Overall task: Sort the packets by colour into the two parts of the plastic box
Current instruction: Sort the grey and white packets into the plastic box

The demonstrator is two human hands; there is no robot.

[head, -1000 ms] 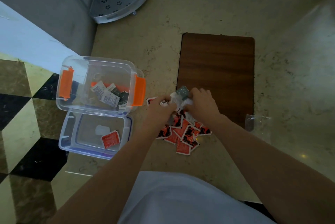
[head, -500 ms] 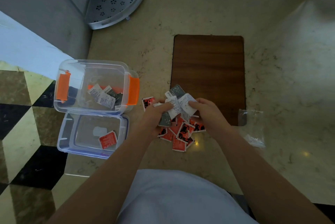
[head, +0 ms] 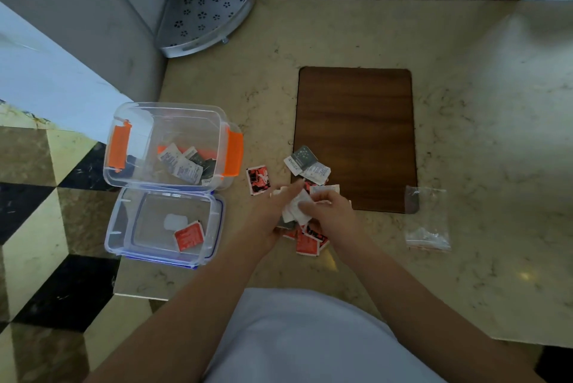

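Both parts of the plastic box, the tub point(head: 167, 122) and the lid point(head: 124, 227), lay open-topped at the left, nothing above them. Between box and hands, bare surface point(head: 248, 97) held only one red packet point(head: 258, 179). A wooden board point(head: 353, 122) lay flat beyond; a clear bag point(head: 428, 218) sat right; a corner rack point(head: 204, 20) stood far left.

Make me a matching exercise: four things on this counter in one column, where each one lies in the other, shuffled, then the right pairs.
Things
1. red packet
2. white and grey packets
3. clear plastic bag
4. corner shelf

Places
A. in the deep tub with orange clips
B. right of the wooden board
C. in the shallow lid with the blue rim
D. by the wall, at the back of the counter

Pairs: 1-C, 2-A, 3-B, 4-D
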